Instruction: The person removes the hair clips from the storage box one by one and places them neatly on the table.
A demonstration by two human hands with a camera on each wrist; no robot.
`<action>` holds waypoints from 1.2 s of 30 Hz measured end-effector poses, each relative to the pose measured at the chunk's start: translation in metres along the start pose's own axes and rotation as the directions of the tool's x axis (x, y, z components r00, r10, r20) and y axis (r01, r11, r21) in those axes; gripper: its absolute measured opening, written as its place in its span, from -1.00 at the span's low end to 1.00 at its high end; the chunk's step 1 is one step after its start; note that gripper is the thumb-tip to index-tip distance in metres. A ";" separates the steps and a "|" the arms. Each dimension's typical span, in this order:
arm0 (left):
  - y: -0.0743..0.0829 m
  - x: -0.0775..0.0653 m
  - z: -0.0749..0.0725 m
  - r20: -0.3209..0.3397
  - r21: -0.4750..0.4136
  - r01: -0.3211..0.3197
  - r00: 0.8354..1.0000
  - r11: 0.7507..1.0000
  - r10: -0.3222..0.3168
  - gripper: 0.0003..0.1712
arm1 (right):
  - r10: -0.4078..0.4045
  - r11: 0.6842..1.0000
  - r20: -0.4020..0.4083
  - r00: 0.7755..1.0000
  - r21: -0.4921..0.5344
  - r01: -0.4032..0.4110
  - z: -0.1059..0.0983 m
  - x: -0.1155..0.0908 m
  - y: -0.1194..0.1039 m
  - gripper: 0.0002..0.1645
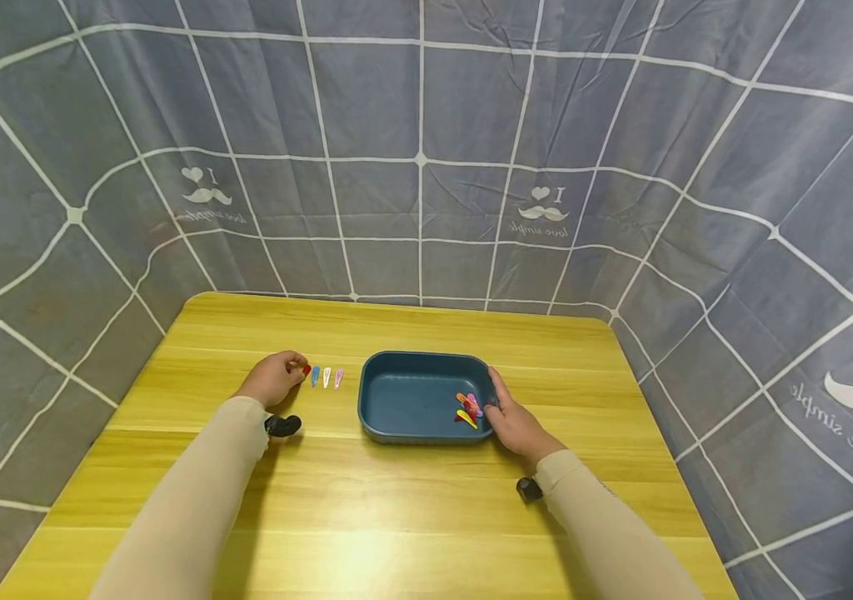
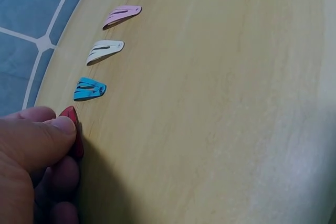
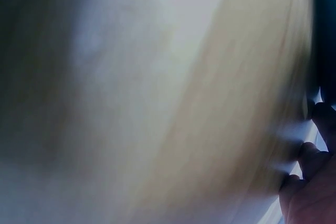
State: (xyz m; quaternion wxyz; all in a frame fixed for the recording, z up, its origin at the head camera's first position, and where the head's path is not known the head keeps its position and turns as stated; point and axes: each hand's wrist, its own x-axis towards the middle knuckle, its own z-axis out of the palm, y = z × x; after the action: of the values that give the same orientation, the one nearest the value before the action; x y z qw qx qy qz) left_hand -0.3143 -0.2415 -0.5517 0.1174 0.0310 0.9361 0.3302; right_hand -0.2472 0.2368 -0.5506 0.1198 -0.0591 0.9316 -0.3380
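Observation:
Between thumb and fingertips, my left hand [image 1: 271, 379] pinches a red snap hair clip [image 2: 77, 139], held at the left end of a row of clips. Beside it in the row lie a blue clip [image 2: 89, 89], a white clip [image 2: 105, 51] and a pink clip [image 2: 122, 16], each flat on the table. A dark blue rectangular bin [image 1: 419, 398] stands right of the row. My right hand [image 1: 520, 423] grips the bin's right wall, thumb over the rim. In the bin's right end lies a small pile of clips, with a yellow clip [image 1: 466, 418] and an orange clip [image 1: 461, 399] among them.
The wooden table [image 1: 366, 517] carries everything. A grey grid-patterned curtain [image 1: 366, 200] hangs behind it and along both sides. Black wrist devices sit on both sleeves, the left one [image 1: 282, 426] close above the table.

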 end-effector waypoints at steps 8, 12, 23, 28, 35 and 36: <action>0.000 0.000 0.000 0.010 0.038 -0.016 1.000 0.999 0.016 -0.58 | 0.005 1.000 0.005 1.000 0.014 -0.005 -0.002 -0.003 -0.005 -0.12; 0.000 0.001 0.000 0.003 0.046 -0.012 1.000 0.999 0.012 -0.58 | 0.010 1.000 0.010 1.000 0.017 -0.010 -0.003 -0.003 -0.006 -0.12; -0.003 0.000 0.003 -0.027 0.027 -0.010 1.000 1.000 0.011 -0.57 | 0.026 1.000 0.020 0.999 0.010 -0.026 -0.002 -0.002 -0.006 -0.11; -0.004 -0.001 0.001 -0.018 0.038 -0.030 0.999 0.999 0.031 -0.53 | 0.023 1.000 0.020 1.000 0.015 -0.023 -0.002 -0.002 -0.004 -0.11; -0.003 -0.003 -0.001 -0.003 0.035 -0.037 0.999 0.999 0.038 -0.57 | 0.016 1.000 0.019 1.000 0.011 -0.016 -0.002 -0.001 -0.002 -0.11; -0.003 -0.004 -0.001 -0.004 0.034 -0.035 0.999 0.999 0.035 -0.56 | 0.013 1.000 0.018 1.000 0.010 -0.014 -0.002 -0.001 -0.003 -0.11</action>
State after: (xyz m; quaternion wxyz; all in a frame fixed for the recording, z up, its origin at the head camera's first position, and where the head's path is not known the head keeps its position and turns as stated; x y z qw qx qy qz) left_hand -0.3111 -0.2452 -0.5523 0.1088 0.0486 0.9411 0.3165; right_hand -0.2469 0.2358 -0.5476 0.1309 -0.0553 0.9291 -0.3415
